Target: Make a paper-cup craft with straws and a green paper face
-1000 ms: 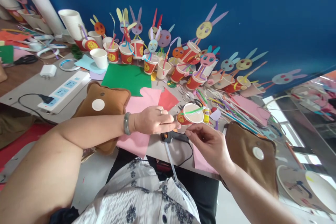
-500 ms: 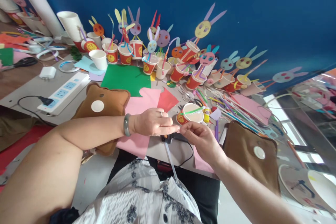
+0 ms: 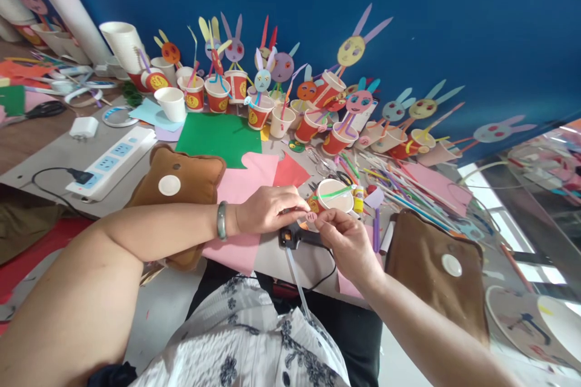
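Between my two hands is a small pink paper disc (image 3: 311, 216) marked "HI". My left hand (image 3: 273, 208) pinches its left edge with fingertips and thumb. On the other edge, the thumb and forefinger of my right hand (image 3: 348, 246) are closed. Just beneath them lies a black glue gun (image 3: 289, 237) with a pale glue stick (image 3: 297, 281) sticking out toward me. Right behind the hands is a red and white paper cup (image 3: 338, 198), with a green strip (image 3: 341, 192) across its mouth. A small yellow glue bottle (image 3: 358, 199) touches the cup's right side.
Paper cups with rabbit faces (image 3: 262, 81) line the blue wall. A power strip (image 3: 113, 163) and a brown hand warmer (image 3: 186, 178) are at left, another brown hand warmer (image 3: 436, 272) at right. Green paper (image 3: 218, 136), pink paper (image 3: 240, 193) and scissors (image 3: 45, 109) lie about.
The pink disc has turned so its "HI" face shows. My left fingers have shifted from stretched to bent around its edge; my right hand has moved slightly.
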A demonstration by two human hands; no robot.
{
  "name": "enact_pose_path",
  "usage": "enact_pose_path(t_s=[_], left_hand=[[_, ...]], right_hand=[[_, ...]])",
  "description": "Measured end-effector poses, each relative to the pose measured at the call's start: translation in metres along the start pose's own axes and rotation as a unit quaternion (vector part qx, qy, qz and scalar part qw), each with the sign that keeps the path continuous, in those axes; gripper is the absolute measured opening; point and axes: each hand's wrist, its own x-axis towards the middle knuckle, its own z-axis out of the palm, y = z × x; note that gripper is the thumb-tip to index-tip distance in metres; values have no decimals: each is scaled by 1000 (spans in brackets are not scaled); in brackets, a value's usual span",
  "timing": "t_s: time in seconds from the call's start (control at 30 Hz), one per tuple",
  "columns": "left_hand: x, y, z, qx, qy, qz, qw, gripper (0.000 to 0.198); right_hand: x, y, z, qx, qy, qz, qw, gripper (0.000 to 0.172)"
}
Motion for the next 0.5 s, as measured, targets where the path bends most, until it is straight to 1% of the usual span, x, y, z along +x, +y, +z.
enact_pose_path(t_s=[0.07, 0.1, 0.17, 0.23, 0.37, 0.5], left_hand=[[2, 3, 1, -74, 1, -83, 994, 21], [3, 5, 1, -112, -4, -124, 986, 18], [6, 6, 2, -182, -21, -200, 962, 16], [8, 5, 4, -236, -37, -257, 936, 17], [9, 1, 9, -322, -60, -318, 890, 26], [9, -2, 11, -400, -71, -340, 848, 33]], right_hand=[[1, 2, 0, -12, 15, -16, 1000, 35], [2, 3, 0, -16, 21, -21, 999, 35], [2, 4, 1, -18, 31, -25, 999, 34], [3, 4, 2, -15, 36, -26, 999, 33], [1, 2, 6, -18, 45, -44, 998, 31], [-2, -1, 8, -42, 45, -54, 997, 26]])
